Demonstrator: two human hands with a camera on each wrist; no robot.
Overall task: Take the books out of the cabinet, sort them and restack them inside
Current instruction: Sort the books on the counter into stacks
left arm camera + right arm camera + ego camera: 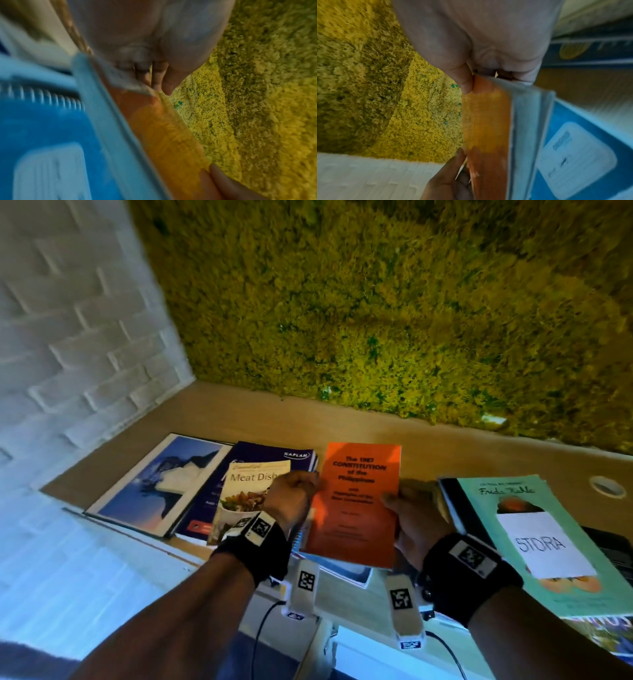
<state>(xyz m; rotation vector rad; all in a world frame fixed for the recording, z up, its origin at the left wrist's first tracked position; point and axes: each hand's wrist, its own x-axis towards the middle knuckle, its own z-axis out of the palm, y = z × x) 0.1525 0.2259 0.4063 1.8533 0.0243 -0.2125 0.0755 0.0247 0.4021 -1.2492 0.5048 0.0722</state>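
Orange booklet [356,501] held up between my hands: left hand [291,498] pinching its left edge, right hand [411,515] gripping right edge.

Meat Dishes book [251,491] title partly behind left hand [291,494]; teal book [534,529] cut off right; wrist views blurred.

- Orange booklet [356,501], black lettering, centre of frame.
- Teal book [555,529] with white label, right.
- Navy book [260,457], upper centre-left.
- Mottled yellow-green moss wall [376,302], top.
- White brick wall [75,337], left.
- Tan bench [239,416].
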